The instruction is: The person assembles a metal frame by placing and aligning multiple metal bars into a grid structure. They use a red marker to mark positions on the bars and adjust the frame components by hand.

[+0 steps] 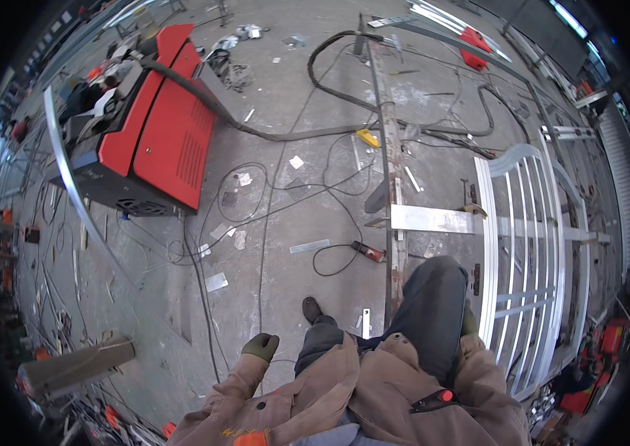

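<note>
My left hand (pixel 261 346), in a green glove, hangs over the floor to the left of my legs. Its fingers are curled in, and nothing shows in them. Beside my raised right knee is my right hand (pixel 469 321), also gloved and mostly hidden by the leg and sleeve; its fingers do not show. Close to that hand stands a silver metal frame (pixel 487 253) with curved top and several slim bars. A flat metal crosspiece (pixel 434 219) runs from a rusty beam (pixel 391 163) to the frame. On the floor ahead lies a red and black corded power tool (pixel 368 251).
A large red machine (pixel 170 141) stands at the left, with a thick dark cable (pixel 285 137) running across to the beam. Thin cords and scraps litter the floor. A yellow object (pixel 367 137) sits by the beam; a brown cylinder (pixel 81 363) lies at lower left.
</note>
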Action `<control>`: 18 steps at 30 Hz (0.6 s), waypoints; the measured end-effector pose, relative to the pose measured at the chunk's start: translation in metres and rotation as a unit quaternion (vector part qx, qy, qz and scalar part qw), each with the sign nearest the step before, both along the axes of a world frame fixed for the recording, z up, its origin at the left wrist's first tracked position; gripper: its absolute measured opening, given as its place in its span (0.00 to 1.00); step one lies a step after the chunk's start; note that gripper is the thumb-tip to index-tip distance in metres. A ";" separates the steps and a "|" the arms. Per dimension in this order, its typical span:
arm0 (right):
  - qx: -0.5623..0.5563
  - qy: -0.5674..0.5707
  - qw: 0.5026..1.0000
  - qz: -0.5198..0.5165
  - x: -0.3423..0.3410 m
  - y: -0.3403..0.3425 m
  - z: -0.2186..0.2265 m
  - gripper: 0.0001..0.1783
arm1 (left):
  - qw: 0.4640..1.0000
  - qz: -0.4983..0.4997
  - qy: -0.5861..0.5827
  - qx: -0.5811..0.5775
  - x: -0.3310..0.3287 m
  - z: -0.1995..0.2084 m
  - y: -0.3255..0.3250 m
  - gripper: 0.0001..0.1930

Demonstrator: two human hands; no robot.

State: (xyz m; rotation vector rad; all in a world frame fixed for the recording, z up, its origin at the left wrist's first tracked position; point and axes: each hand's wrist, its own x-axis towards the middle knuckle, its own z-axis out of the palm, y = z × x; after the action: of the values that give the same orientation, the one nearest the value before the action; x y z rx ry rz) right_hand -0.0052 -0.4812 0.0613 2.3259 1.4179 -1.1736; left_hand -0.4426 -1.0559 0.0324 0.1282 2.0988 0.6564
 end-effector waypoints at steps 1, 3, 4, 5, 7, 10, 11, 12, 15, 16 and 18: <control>-0.001 0.001 1.000 0.001 -0.003 -0.002 -0.001 0.40 | 1.000 -0.002 0.008 0.020 -0.007 -0.002 0.005 0.29; -0.007 0.013 0.999 0.039 -0.028 -0.010 -0.013 0.38 | 0.998 -0.002 0.023 0.054 -0.014 -0.009 0.009 0.28; -0.010 0.021 0.997 0.073 -0.049 -0.015 -0.023 0.38 | 0.997 0.017 -0.014 0.069 -0.019 -0.007 0.014 0.27; -0.012 0.029 0.993 0.112 -0.068 -0.020 -0.032 0.37 | 0.997 0.018 -0.016 0.076 -0.025 -0.003 0.023 0.26; 0.010 0.064 0.971 0.228 -0.118 -0.025 -0.049 0.36 | 0.995 0.021 -0.024 0.097 -0.031 0.007 0.036 0.25; 0.078 0.278 0.907 0.305 -0.245 -0.057 0.028 0.33 | 0.994 0.075 0.014 0.079 -0.036 0.026 -0.004 0.25; 0.089 0.358 0.880 0.299 -0.284 -0.076 0.112 0.32 | 0.994 0.079 0.031 0.065 -0.034 0.030 -0.018 0.25; 0.007 0.480 0.826 0.294 -0.287 -0.082 0.163 0.32 | 0.994 0.074 0.045 0.060 -0.034 0.026 -0.030 0.25; -0.099 0.499 0.646 0.569 -0.294 -0.124 0.263 0.38 | 0.995 0.073 0.054 0.037 -0.034 0.019 -0.041 0.25; -0.154 0.510 0.593 0.604 -0.306 -0.142 0.284 0.39 | 0.996 0.066 0.057 0.031 -0.037 0.012 -0.039 0.25; -0.391 0.559 0.524 0.511 -0.316 -0.162 0.293 0.39 | 0.994 0.079 0.067 0.023 -0.047 0.007 -0.045 0.26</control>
State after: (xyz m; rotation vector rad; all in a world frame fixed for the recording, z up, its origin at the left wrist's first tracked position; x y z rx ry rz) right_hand -0.3211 -0.6434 0.3541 -0.2358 1.4518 -2.0958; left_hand -0.4893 -1.1009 0.0395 0.0326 2.2386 0.8116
